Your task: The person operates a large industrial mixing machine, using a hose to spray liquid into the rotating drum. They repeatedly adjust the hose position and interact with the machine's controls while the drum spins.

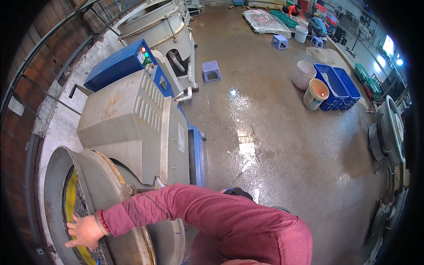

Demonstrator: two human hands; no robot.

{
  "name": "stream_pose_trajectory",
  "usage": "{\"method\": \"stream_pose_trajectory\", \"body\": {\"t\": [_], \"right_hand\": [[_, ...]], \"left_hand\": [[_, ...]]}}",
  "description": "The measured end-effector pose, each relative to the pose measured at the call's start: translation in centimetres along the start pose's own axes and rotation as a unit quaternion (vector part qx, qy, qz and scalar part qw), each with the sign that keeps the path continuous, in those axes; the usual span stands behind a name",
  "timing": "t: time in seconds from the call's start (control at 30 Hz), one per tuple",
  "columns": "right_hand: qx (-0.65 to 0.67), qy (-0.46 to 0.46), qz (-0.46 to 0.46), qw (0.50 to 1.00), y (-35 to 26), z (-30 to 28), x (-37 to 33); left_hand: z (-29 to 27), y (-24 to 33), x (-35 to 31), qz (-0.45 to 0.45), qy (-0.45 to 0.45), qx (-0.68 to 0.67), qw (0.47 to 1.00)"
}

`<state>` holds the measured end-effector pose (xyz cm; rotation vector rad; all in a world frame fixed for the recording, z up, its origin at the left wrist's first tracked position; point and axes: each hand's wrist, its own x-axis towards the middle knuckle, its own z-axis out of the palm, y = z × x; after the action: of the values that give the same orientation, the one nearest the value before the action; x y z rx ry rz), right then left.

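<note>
- In went the left hand [87, 231], open, fingers spread, right in the mouth of the big metal drum [101, 187] at lower left!
- Those fingers lay across the view of a yellow band [70, 194] inside; whether they touched it, nobody could tell.
- Red beads [103, 223] circled the wrist, and the maroon sleeve [198, 207] stretched across the lower part of the view.
- The right hand? Its state could not be told.
- Just beyond the drum sat a grey metal cover [117, 119], and behind that a blue box [119, 66] with its lights aglow.
- Farther up stood a second large tub [154, 35], and near it, on the wet floor [265, 145], a purple stool [211, 70].
- Over to the right, a white bucket [301, 84] and an orange-lined bucket [312, 101] crowded up beside two blue crates [331, 104].
- And way back, two co-workers, one in red [293, 9] and one in patterned blue [316, 27], were down low near a pale sheet [276, 29] and green netting [282, 18].
</note>
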<state>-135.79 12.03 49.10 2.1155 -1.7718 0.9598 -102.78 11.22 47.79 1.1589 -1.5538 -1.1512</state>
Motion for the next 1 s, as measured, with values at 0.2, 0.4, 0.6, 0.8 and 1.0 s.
{"method": "stream_pose_trajectory", "body": {"t": [0.2,0.4,0.6,0.8,1.0], "right_hand": [[0.028,-0.026,0.022,0.999,-0.2,-0.2,0.3],[0.015,-0.039,0.012,0.999,-0.2,-0.6,-0.1],[0.015,-0.027,0.026,0.999,-1.3,-2.1,-0.6],[-0.157,0.212,-0.137,0.955,-3.5,-5.0,-1.4],[0.119,-0.098,-0.431,0.889,-11.9,-1.5,6.1]], "left_hand": [[0.0,-0.6,0.2,0.003,0.008,-0.012,1.0],[0.9,-0.7,0.4,0.01,-0.009,-0.011,1.0],[-1.1,-3.8,3.3,0.02,-0.029,-0.002,0.999],[1.4,-0.9,2.5,-0.015,-0.108,0.003,0.994],[0.9,-0.5,-3.0,-0.027,-0.035,-0.065,0.997]]}}
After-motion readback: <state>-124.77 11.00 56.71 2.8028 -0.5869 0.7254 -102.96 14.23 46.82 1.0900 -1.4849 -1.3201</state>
